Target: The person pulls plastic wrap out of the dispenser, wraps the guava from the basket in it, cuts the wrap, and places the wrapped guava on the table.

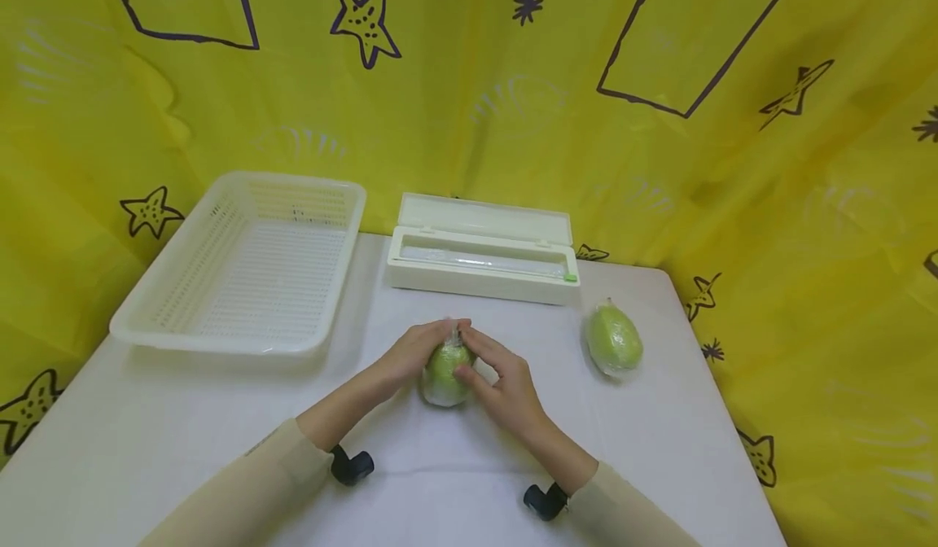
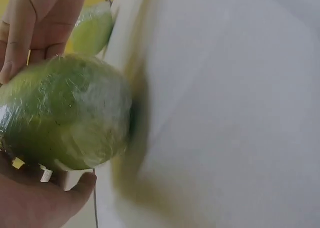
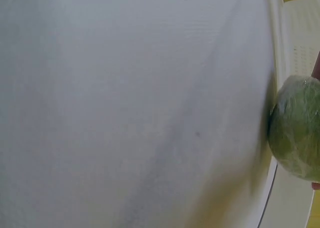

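Observation:
A green pear (image 1: 447, 374) wrapped in clear cling film stands upright at the table's middle, between both hands. My left hand (image 1: 416, 353) holds it from the left, fingertips up at the film gathered at its top. From the other side, my right hand (image 1: 509, 384) grips the pear, thumb against its front and fingers at the twisted film. The left wrist view shows the film's wrinkled layers on the pear (image 2: 75, 112) up close. In the right wrist view only part of the pear (image 3: 297, 130) shows, at the right edge.
A second film-wrapped pear (image 1: 614, 339) lies to the right. Behind the hands stands a white cling film dispenser (image 1: 484, 282), lid raised, roll inside and a green cutter at its right end. A white plastic basket (image 1: 220, 342) sits at the left. Yellow curtains (image 1: 454, 107) surround the table.

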